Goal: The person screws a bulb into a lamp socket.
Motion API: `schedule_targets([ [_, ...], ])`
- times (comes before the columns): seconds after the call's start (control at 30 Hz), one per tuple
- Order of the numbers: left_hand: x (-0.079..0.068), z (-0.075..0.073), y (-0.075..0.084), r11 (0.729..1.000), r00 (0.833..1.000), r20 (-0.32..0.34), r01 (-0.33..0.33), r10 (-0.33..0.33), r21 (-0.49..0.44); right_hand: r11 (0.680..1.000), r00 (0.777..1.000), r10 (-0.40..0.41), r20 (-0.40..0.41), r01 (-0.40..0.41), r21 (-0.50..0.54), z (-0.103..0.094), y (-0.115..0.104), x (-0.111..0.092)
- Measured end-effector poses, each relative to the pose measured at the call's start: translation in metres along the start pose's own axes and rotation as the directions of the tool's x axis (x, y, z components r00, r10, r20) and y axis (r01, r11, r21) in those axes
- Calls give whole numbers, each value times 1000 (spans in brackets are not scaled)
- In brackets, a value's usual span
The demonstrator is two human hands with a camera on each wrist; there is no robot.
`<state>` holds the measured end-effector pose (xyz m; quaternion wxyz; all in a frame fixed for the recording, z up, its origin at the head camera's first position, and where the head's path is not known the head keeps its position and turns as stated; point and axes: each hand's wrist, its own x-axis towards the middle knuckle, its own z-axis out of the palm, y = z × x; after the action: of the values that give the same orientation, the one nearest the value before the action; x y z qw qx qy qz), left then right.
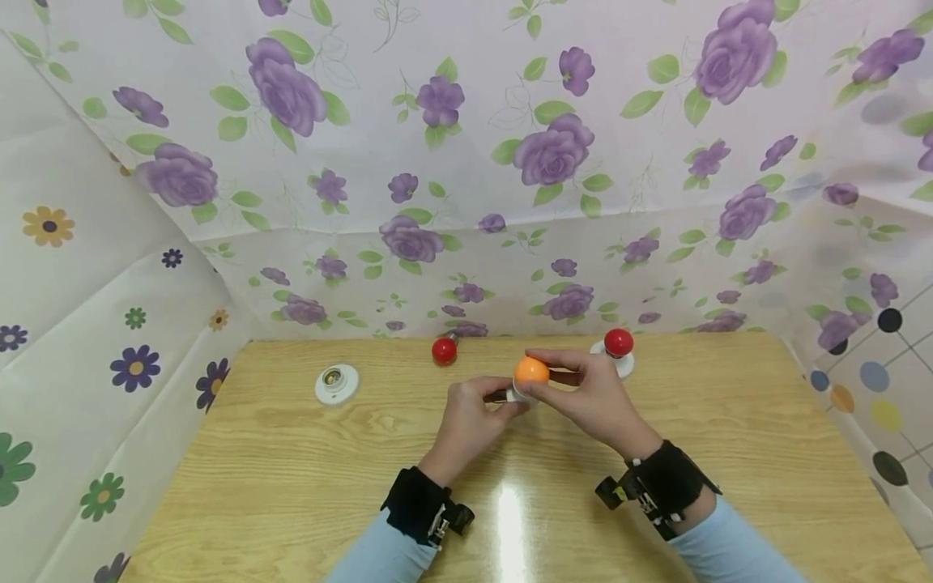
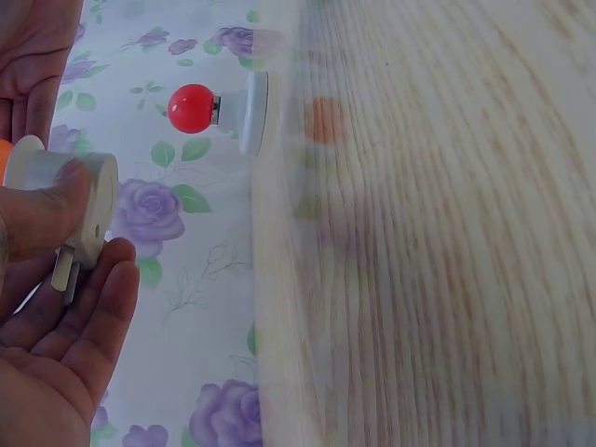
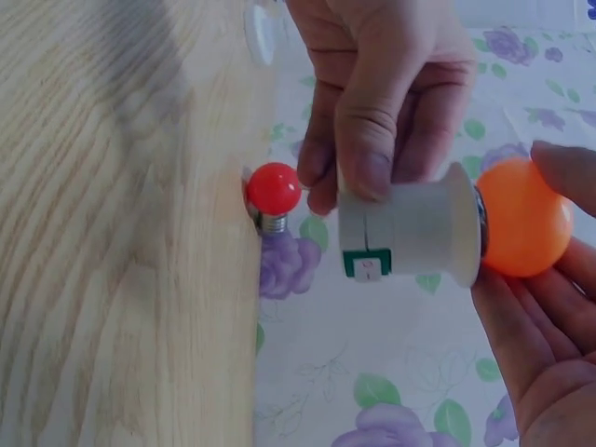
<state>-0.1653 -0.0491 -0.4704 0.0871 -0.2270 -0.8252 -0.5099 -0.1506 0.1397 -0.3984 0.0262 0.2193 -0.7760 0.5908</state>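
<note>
My left hand [image 1: 470, 421] grips a white plug-in lamp socket [image 3: 414, 228] by its body, thumb on the near side. Two flat metal prongs [image 2: 63, 270] stick out of the socket in the left wrist view, and a small green-framed switch [image 3: 368, 265] shows in the right wrist view. An orange bulb [image 3: 529, 219] sits at the socket's mouth, with a sliver of its metal base visible. The thumb and fingers of my right hand [image 1: 594, 397] hold the bulb from its rounded end. Both things are held above the wooden table.
A loose red bulb [image 1: 444, 351] with a screw base lies near the table's [image 1: 291, 486] back edge. At the back right, another red bulb [image 1: 619, 342] stands in a round white holder [image 1: 624, 366]. A similar white holder [image 1: 337, 384] on the left shows its brass thread.
</note>
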Motion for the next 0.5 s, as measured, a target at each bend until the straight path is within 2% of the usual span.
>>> schedule_targets([
  [0.17,0,2,2,999,999,-36,-6,7,37,996,992,-85,-96,80,-45,7,-2,0],
  [0.27,1,2,3,999,999,-38,-13,14,35,993,988,-106,-113,98,-70,8,-4,0],
  [0.33,1,1,2,1000,999,-27,-25,25,18,994,992,-91,-90,85,-65,5,-5,0],
  [0.5,3,-4,-3,997,998,22,-58,59,-45,999,999,-12,47,13,-41,-7,-3,1],
])
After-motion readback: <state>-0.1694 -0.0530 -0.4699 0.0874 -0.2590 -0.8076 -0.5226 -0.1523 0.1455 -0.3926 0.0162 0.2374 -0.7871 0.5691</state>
